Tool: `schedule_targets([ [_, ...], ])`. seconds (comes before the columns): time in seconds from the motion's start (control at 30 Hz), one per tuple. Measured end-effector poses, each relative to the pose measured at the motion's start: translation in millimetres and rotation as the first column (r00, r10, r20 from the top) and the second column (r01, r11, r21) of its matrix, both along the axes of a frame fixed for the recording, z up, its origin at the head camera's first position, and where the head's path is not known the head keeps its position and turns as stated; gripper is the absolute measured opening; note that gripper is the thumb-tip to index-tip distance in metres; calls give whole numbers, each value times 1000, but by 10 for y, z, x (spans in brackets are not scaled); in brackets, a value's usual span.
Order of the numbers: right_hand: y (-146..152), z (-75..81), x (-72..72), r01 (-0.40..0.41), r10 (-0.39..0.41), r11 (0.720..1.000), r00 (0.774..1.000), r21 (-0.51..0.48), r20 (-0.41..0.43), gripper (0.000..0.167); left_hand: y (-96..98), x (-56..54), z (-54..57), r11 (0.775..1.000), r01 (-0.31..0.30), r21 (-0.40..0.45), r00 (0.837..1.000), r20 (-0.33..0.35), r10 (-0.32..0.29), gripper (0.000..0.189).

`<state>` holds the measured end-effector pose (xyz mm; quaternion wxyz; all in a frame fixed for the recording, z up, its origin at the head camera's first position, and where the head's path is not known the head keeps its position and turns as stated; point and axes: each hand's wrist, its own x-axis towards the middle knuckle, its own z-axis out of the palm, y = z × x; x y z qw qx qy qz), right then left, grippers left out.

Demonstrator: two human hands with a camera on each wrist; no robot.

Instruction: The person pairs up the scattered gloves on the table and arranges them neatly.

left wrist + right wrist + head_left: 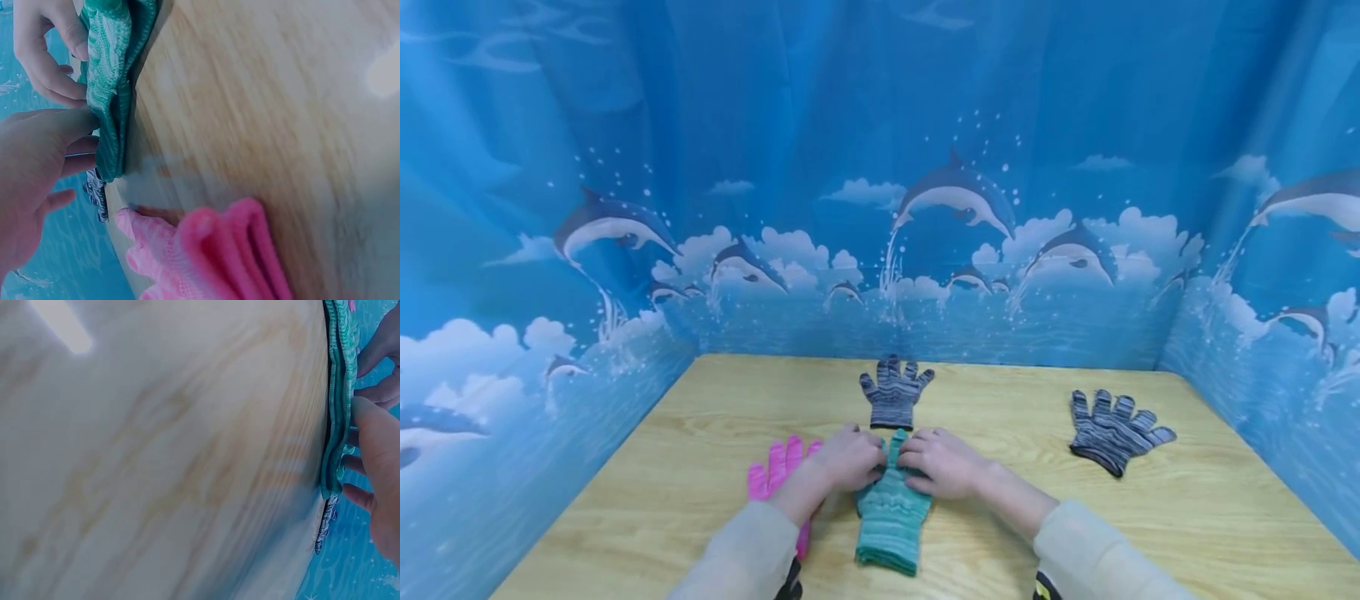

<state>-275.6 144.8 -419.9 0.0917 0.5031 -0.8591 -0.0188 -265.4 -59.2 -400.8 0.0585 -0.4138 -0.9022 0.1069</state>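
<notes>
A green knitted glove (891,525) lies on the table with its cuff toward me, and the side views show it in more than one layer. My left hand (850,458) holds its left side near the glove's fingers, thumb and fingertips at the edge. From the right, my right hand (943,462) holds the opposite side at the same height, fingers bent onto the knit. In the left wrist view, the left hand (37,169) meets the green glove (112,81) with its thumb. A pink glove (786,458) lies left of it, partly hidden under my left forearm.
Beyond the green glove lies a grey-and-black striped glove (893,400), fingers pointing away. Another striped glove (1108,437) is at the right of the wooden table (1000,550). A blue dolphin-print curtain (820,217) encloses the back and sides.
</notes>
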Motion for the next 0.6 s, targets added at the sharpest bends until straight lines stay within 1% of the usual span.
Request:
schedule_targets([
  [0.23, 6, 1, -13, 5, -5, 1000, 1000, 14, 19, 34, -4, -28, -5, 1000, 7, -17, 1000, -7, -7, 11],
  [0.3, 0, 12, -16, 15, -15, 1000, 999, -4, 38, 33, -4, -37, -8, 1000, 0, -25, 1000, -4, 0, 12],
  [0.4, -3, 17, -35, 41, -38, 994, 999, -99, 37, 27, -2, -34, -9, 1000, -4, -30, 1000, -11, 3, 12],
  [0.5, 7, 33, -80, 73, -70, 972, 997, -223, 21, 19, 7, -16, 15, 1000, 7, -11, 1000, -20, -7, 12],
  [0.53, 11, 36, -99, 76, -77, 965, 997, -249, 8, 18, 10, -7, 25, 1000, 15, -5, 1000, -25, -15, 12],
  [0.6, 11, 49, -130, 85, -89, 959, 996, -271, -2, 16, 20, 10, 43, 1000, 30, 3, 999, -25, -30, 14],
])
